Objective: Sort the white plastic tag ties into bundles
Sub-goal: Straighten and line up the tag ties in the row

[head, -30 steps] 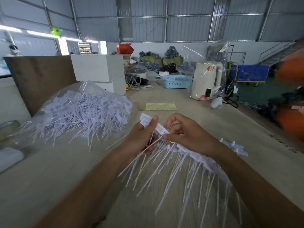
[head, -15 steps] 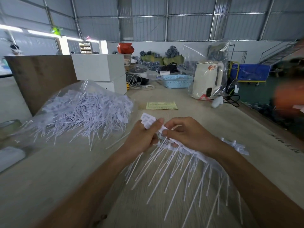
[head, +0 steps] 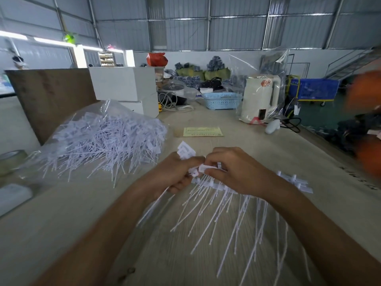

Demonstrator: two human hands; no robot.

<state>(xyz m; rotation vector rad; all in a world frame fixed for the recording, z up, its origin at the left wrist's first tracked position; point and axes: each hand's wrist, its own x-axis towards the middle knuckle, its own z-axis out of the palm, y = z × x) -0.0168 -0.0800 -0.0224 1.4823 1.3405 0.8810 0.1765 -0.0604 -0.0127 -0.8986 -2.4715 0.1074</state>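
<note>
corrugated metal walls and roof enclose a warehouse-like hall, and a long pale wooden table [head: 268, 153] fills the foreground. a row of white tag ties [head: 208, 182] is held just above the table near its middle, their flat heads gathered between both hands and their thin tails fanned down and outward toward the camera. the left hand [head: 175, 174] is curled around a stacked clump of tag heads, several of which stick up past its knuckles. the right hand [head: 233, 172] is closed in a pinch on the tag heads just beside the left, thumb and forefinger pressed on one head. a few more tag heads [head: 296, 182] are seen on the table past the right wrist. a large loose heap of ties [head: 103, 141] is kept in a clear plastic bag [head: 107, 108] on the left side of the table, well apart from the hands. a yellow-green paper slip [head: 203, 132] lies flat beyond the hands. farther back, white boxes [head: 123, 85], a light blue basket [head: 221, 100] and a cream electric kettle [head: 259, 98] wrapped in clear plastic are set on the table. blurred orange shapes are visible at the right edge; what they are cannot be told.
</note>
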